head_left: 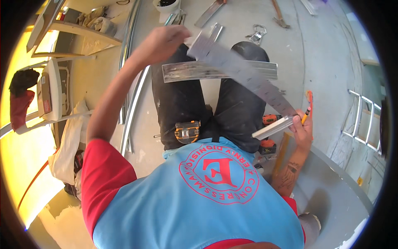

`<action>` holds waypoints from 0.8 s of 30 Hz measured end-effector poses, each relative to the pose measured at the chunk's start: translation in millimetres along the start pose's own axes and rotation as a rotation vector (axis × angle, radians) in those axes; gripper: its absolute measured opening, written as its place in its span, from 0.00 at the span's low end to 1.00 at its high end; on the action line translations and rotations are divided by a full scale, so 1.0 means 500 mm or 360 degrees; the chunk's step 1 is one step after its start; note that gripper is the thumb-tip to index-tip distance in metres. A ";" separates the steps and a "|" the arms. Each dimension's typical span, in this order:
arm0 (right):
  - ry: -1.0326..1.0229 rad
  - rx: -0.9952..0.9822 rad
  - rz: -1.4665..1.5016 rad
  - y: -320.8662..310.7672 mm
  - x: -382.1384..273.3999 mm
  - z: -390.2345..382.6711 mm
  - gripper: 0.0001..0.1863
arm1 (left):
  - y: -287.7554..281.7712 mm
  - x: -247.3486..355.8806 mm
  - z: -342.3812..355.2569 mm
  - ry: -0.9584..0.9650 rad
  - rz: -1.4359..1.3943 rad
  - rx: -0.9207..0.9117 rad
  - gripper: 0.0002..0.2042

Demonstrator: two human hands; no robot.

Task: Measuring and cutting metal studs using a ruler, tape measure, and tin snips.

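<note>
My right hand [303, 129] is closed around the corner of a metal try square [244, 79], where its blade meets the pale stock. A yellow pencil [306, 117] sticks up between the same fingers. The wide blade slants up and left over my knees. Near its far end is my left hand [166, 43], fingers bent and blurred; whether they touch the blade cannot be made out. Beneath the blade, a flat metal channel [178, 72] lies across both thighs. A shorter metal strip [216, 32] pokes out past the blade's upper edge.
A tape measure [187, 132] sits at my lap. Beside my right thigh is an orange cordless drill [268, 146]. Long metal profiles [133, 103] lie at left. On the floor ahead are a bucket [167, 5], locking pliers [257, 34] and a hammer [280, 16]. A white ladder-like frame [361, 120] stands right.
</note>
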State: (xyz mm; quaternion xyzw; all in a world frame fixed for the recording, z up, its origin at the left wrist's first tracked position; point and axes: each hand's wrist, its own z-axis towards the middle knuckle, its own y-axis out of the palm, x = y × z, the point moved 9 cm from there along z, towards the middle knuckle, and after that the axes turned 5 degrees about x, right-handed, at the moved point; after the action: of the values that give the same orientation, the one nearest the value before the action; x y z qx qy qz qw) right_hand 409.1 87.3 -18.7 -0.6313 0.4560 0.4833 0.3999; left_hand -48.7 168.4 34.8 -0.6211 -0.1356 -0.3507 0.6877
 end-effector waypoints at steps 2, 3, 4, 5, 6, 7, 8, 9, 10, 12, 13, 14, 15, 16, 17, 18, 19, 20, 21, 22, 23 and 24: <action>0.0073 -0.0070 -0.0195 -0.015 0.002 -0.010 0.22 | -0.035 0.034 -0.087 -0.0717 0.0730 -0.0467 0.14; 0.0099 -0.0199 -0.0325 -0.002 0.010 -0.005 0.21 | -0.009 0.064 -0.157 -0.0746 0.0744 -0.0773 0.12; 0.0128 -0.0329 -0.0458 0.016 0.017 -0.004 0.20 | 0.021 0.093 -0.237 -0.0774 0.0744 -0.1084 0.11; 0.0120 -0.0356 -0.0448 0.034 0.020 0.006 0.20 | 0.055 0.137 -0.312 -0.0579 0.0226 -0.1006 0.07; 0.0057 -0.0463 -0.0542 0.066 0.025 0.011 0.21 | 0.097 0.185 -0.354 -0.0398 0.0110 -0.1011 0.10; -0.0007 -0.0567 -0.0631 0.097 0.030 0.014 0.22 | 0.144 0.220 -0.393 -0.0110 0.0034 -0.0892 0.21; 0.0005 -0.0562 -0.0636 0.119 0.037 0.022 0.22 | 0.175 0.257 -0.408 0.0145 0.0292 -0.0774 0.25; 0.0018 -0.0669 -0.0705 0.153 0.046 0.025 0.22 | 0.199 0.263 -0.420 0.0244 0.0441 -0.0752 0.25; 0.0044 -0.0758 -0.0783 0.182 0.047 0.028 0.21 | 0.215 0.272 -0.421 0.0363 0.0573 -0.0725 0.25; 0.0117 -0.0785 -0.1165 0.235 0.017 0.052 0.22 | 0.223 0.264 -0.421 0.0305 0.0509 -0.0702 0.24; 0.0128 -0.0843 -0.1257 0.250 0.006 0.068 0.22 | 0.220 0.258 -0.417 0.0203 0.0477 -0.0677 0.23; 0.0136 -0.0906 -0.1335 0.260 0.002 0.075 0.23 | 0.218 0.271 -0.420 0.0267 0.0452 -0.0678 0.23; 0.0058 -0.0806 -0.1319 0.267 -0.009 0.077 0.21 | 0.212 0.273 -0.428 0.0294 0.0570 -0.0714 0.24; -0.0006 -0.0697 -0.1308 0.269 -0.015 0.074 0.20 | 0.207 0.270 -0.431 0.0331 0.0678 -0.0752 0.25; -0.0005 -0.0540 -0.1263 0.262 -0.022 0.066 0.19 | 0.194 0.274 -0.424 0.0395 0.0652 -0.0756 0.25; 0.0023 -0.0485 -0.1277 0.257 -0.023 0.056 0.19 | 0.182 0.268 -0.414 0.0298 0.0443 -0.0835 0.26; 0.0019 -0.0423 -0.1325 0.257 -0.027 0.046 0.18 | 0.164 0.264 -0.403 0.0182 0.0241 -0.0918 0.28; 0.0016 -0.0364 -0.1378 0.251 -0.030 0.037 0.18 | 0.137 0.273 -0.374 0.0220 0.0224 -0.0929 0.28; 0.0027 -0.0346 -0.1383 0.249 -0.030 0.028 0.18 | 0.110 0.271 -0.347 -0.0070 -0.0215 -0.1026 0.26; -0.0062 -0.0277 -0.1371 0.248 -0.045 0.023 0.17 | 0.097 0.264 -0.334 -0.0377 -0.0646 -0.1105 0.25; -0.0152 -0.0213 -0.1356 0.248 -0.060 0.018 0.15 | 0.090 0.258 -0.319 -0.0364 -0.0850 -0.1111 0.31; -0.0243 -0.0152 -0.1340 0.250 -0.075 0.016 0.14 | 0.102 0.247 -0.321 -0.0368 -0.0847 -0.1112 0.31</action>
State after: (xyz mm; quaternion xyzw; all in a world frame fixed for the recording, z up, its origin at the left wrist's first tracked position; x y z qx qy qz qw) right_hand 282.4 68.9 8.4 -0.7425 0.1048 0.3440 0.5651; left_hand 33.2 -23.6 42.2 -0.7945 -0.2401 -0.4683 0.3030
